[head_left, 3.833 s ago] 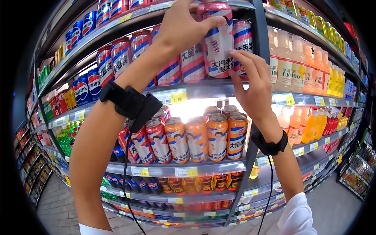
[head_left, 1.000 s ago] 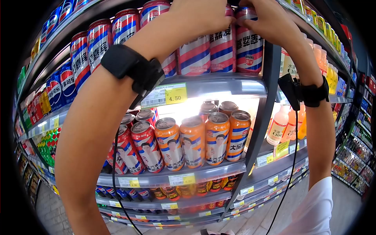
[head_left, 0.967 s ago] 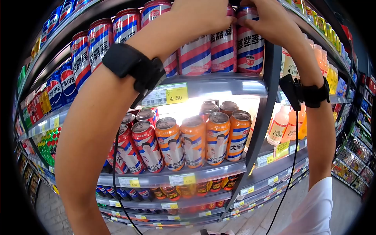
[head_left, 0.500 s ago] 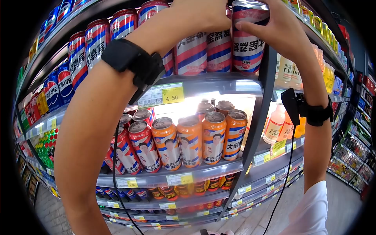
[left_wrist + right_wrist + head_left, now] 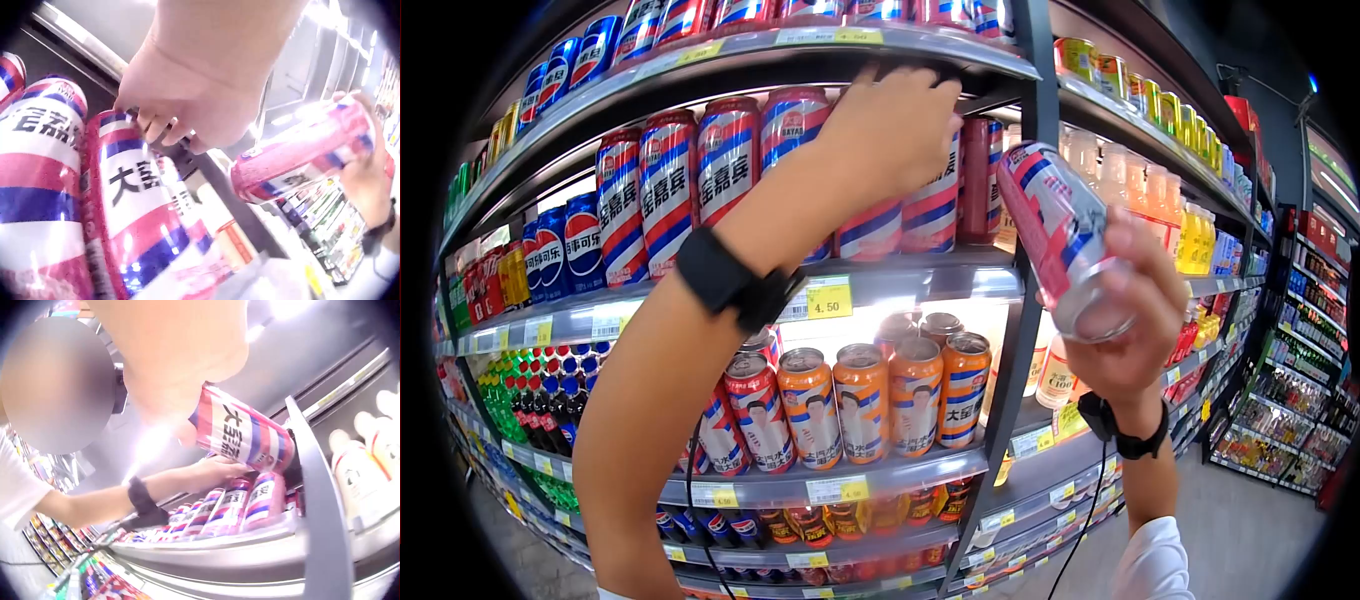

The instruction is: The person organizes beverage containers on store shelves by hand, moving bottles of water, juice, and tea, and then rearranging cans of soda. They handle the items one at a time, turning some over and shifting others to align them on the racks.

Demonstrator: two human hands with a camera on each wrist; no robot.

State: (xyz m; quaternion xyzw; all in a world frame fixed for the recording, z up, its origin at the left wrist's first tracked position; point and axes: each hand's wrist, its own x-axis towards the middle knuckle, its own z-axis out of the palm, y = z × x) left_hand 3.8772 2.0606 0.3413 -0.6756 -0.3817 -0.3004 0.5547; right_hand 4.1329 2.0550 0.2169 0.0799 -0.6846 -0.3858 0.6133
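My right hand [image 5: 1140, 320] grips a tall pink, white and blue drink can [image 5: 1050, 215], held tilted in front of the shelf upright. Its silver end lies by my fingers; in the right wrist view the can's side [image 5: 247, 431] carries large dark characters. My left hand [image 5: 890, 130] reaches over the front row on the upper shelf, fingers bent down at the top of a matching can [image 5: 930, 215]. Seen from the left wrist, those fingertips [image 5: 178, 131] curl at that can's upper end [image 5: 134, 187]; my thumb is hidden.
More matching cans [image 5: 725, 160] stand in a row to the left. Below are orange cans [image 5: 860, 400] behind a shelf edge with price tags [image 5: 830, 300]. A dark upright [image 5: 1025, 290] separates this bay from bottles [image 5: 1165, 205] on the right.
My right hand has drawn the can off the right end of the shelf and tilted it, moving right and down. My left hand stays over the cans; the view has shifted.
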